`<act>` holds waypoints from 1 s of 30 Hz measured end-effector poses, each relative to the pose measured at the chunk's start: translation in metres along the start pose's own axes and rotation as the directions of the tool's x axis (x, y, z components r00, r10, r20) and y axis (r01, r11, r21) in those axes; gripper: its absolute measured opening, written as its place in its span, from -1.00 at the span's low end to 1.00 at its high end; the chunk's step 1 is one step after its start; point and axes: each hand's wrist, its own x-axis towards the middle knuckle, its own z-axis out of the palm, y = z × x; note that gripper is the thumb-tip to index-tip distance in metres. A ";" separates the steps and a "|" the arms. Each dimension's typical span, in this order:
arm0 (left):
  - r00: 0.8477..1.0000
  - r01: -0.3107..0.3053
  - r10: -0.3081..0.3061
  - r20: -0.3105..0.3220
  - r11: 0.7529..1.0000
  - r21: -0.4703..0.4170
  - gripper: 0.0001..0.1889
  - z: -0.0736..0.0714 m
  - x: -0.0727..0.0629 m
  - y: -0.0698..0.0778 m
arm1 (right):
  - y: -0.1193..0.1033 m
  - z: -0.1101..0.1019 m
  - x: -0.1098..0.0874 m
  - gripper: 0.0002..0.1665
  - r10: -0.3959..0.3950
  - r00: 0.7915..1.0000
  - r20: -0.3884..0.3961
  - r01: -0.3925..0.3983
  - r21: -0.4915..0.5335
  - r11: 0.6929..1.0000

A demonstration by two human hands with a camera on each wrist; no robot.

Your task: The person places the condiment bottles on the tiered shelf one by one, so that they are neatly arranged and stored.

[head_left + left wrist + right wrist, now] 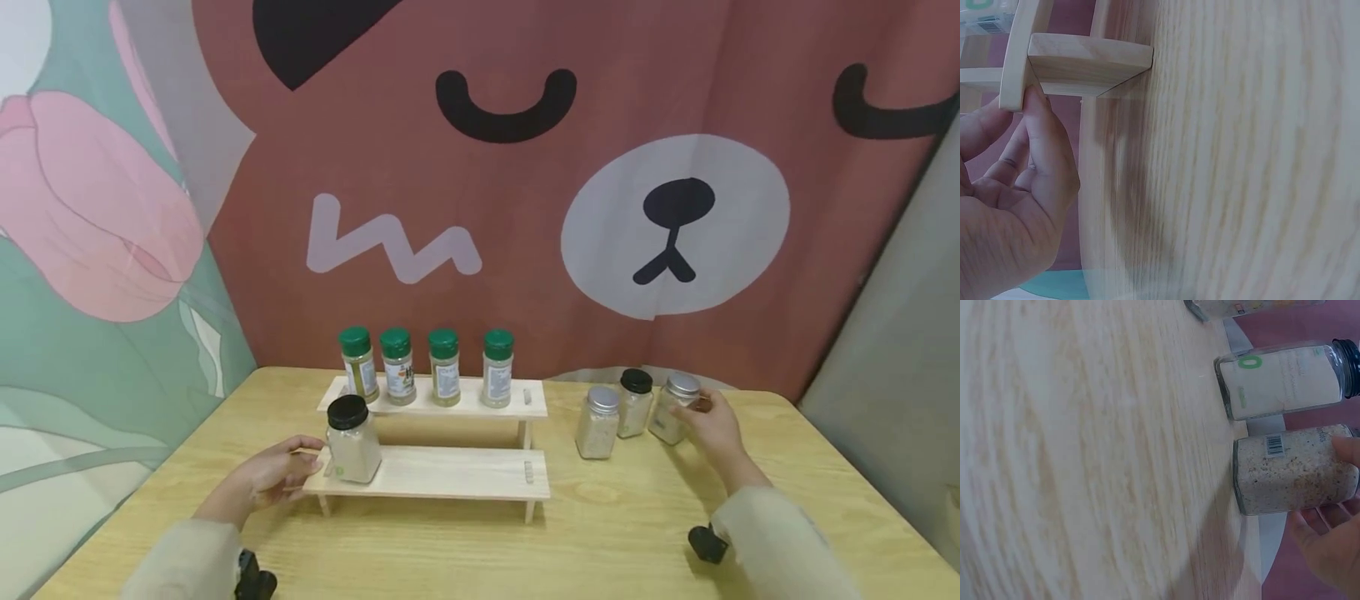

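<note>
Right hand [716,427] gripping silver-lidded jar [664,417] of speckled grains [1291,475], left hand [272,476] pinching wooden rack [457,472]

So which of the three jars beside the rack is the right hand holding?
The rightmost silver-lidded jar: the right hand grips it, while the leftmost silver-lidded jar and the black-lidded jar between them stand untouched.

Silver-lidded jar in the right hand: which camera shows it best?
The right wrist view: the jar appears largest, barcode and contents visible, though the hand hides part. The head view shows it smaller, silver lid visible; the left wrist view lacks it.
</note>
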 end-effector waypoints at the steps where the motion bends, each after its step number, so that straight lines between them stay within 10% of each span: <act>1: 1.000 0.001 -0.001 -0.006 1.000 0.000 -0.58 0.001 0.000 0.001 | -0.001 -0.001 0.001 -0.29 -0.002 1.000 -0.002 0.002 -0.005 1.000; 30: 1.000 -0.003 0.003 0.001 0.999 0.046 -0.59 0.000 -0.002 0.001 | -0.011 -0.028 -0.029 -0.15 -0.033 0.999 -0.039 0.030 -0.069 0.997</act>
